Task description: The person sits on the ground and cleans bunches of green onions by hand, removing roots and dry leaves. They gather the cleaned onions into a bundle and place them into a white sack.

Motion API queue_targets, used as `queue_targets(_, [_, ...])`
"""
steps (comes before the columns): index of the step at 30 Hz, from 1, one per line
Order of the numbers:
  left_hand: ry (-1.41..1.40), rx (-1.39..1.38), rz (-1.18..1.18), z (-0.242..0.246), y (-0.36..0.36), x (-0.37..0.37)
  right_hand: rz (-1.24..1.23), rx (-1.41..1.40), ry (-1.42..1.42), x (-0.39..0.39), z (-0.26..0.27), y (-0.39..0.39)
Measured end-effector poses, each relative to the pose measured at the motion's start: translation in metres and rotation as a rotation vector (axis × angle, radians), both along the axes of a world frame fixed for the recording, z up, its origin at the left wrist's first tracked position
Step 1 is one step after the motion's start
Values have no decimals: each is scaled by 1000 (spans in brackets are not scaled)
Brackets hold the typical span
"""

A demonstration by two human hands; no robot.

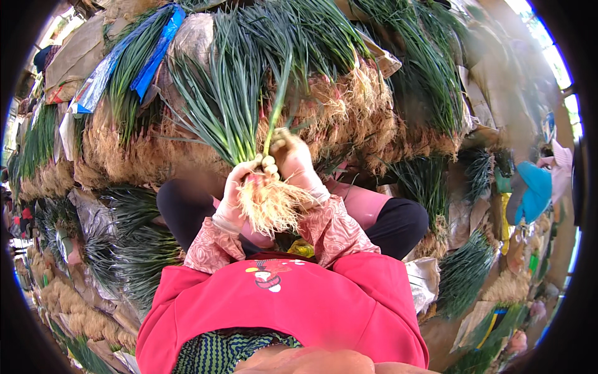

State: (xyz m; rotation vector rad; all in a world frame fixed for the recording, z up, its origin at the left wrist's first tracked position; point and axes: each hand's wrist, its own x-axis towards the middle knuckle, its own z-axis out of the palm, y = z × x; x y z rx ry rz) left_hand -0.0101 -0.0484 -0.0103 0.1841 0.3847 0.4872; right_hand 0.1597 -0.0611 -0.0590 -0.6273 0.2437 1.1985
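Note:
My left hand [236, 189], in a thin pale glove, is closed around the base of a bunch of spring onions [233, 117]. Their long green leaves fan up and away from me, and a thick tuft of pale roots [268, 205] hangs below my fingers. A reddish bulb shows at the grip. On the other side, my right hand [294, 159] has its fingers around a single yellow-green stalk [276, 117] next to the bunch. That hand's fingertips are slightly blurred.
A long heap of rooted spring onions [345, 103] stretches across in front of my crossed legs [399, 226]. Blue plastic sheeting [161, 51] lies over part of it at left. More bundles [467, 271] lie on both sides. A blue and grey object [532, 191] appears at far right.

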Motion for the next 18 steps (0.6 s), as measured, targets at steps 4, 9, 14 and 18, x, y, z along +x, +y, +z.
queue_targets(4, [-476, 5, -46, 12, 2, -21, -206, 197, -158, 50, -25, -25])
queue_targets(9, [-265, 301, 137, 28, 23, -31, 1151, -493, -1812, 69, -52, -66])
queue_targets(14, [-59, 228, -95, 7, 29, 4, 346, -779, -2244, 105, 8, 5])
queue_targets(18, [207, 371, -134, -15, 45, 26, 442, -927, -2218, 69, 48, 8])
